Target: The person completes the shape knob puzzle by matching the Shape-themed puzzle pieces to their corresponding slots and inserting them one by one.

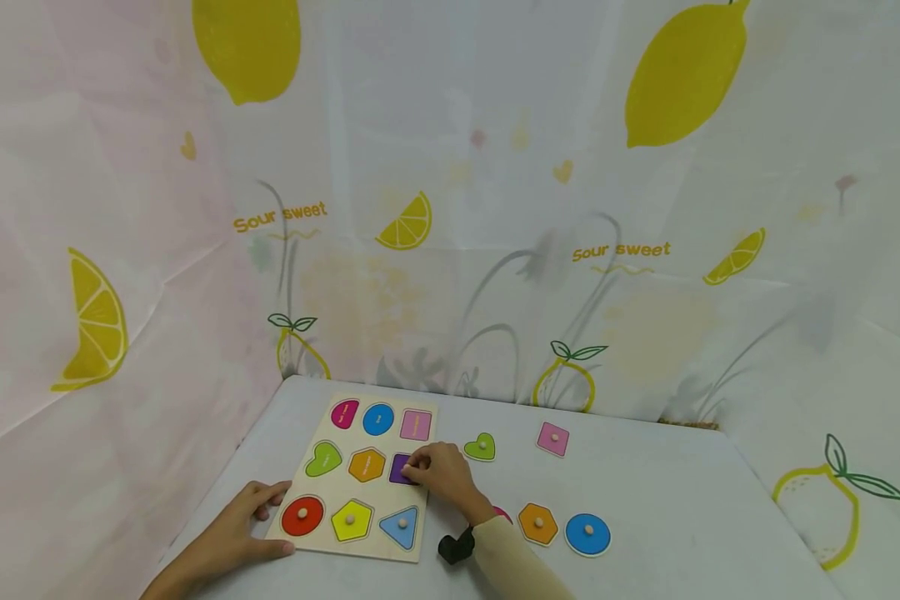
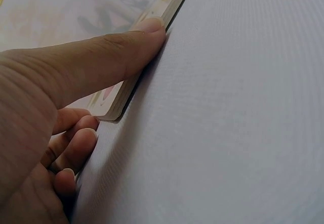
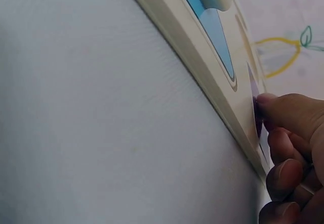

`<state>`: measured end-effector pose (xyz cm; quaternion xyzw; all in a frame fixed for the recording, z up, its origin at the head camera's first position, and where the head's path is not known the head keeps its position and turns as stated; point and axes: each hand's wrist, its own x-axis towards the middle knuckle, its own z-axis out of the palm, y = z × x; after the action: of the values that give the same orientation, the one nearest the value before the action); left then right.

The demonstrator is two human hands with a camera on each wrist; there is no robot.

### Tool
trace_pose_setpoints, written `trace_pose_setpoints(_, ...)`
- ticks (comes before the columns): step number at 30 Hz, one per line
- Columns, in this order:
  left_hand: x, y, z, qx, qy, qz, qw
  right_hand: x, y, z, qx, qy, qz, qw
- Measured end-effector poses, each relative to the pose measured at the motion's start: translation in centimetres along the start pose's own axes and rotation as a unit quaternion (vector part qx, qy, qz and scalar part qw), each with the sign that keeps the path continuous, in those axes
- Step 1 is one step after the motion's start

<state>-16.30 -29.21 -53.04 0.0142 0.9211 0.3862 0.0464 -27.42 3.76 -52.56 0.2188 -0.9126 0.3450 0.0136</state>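
A wooden shape puzzle board [image 1: 367, 547] lies on the table. My left hand [image 1: 232, 533] grips its near left corner, thumb along the near edge and fingers at the left side. With thumb and finger my right hand [image 1: 447, 477] pinches the knob of a purple puzzle piece [image 1: 397, 468] at the board's right side; fingers hide part of it, and I cannot tell whether it is fully seated. Knobbed pieces fill the near row: a red circle [image 1: 302, 517], a yellow pentagon [image 1: 352, 522] and a blue triangle [image 1: 401, 527]. The other coloured spaces show printed words and no knobs.
Loose on the table [image 1: 660, 492] to the right are a green heart [image 1: 477, 450], pink square [image 1: 552, 439], orange hexagon [image 1: 537, 525] and blue circle [image 1: 588, 535]. A magenta piece [image 1: 503, 514] is mostly hidden behind the right wrist. Lemon-printed cloth [image 1: 435, 300] hangs behind.
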Motion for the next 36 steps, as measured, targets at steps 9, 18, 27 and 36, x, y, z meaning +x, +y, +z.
trace_pose_setpoints(9,-0.1,0.0,0.0,-0.002,-0.002,0.002,1.0,-0.4,1.2,-1.0,0.003,-0.002,-0.005,1.0)
trace_pose_setpoints(18,-0.1,-0.1,0.0,0.0,0.001,0.015,0.9999,-2.7,3.1,-4.2,0.003,0.006,-0.003,1.0)
trace_pose_setpoints(27,-0.1,-0.3,0.3,-0.003,-0.007,-0.001,1.0,-6.3,5.8,-7.4,0.017,0.014,0.008,1.0)
trace_pose_setpoints(36,0.1,-0.4,0.1,-0.003,-0.003,0.008,1.0,-9.2,7.5,-10.8,0.031,0.01,0.036,0.999)
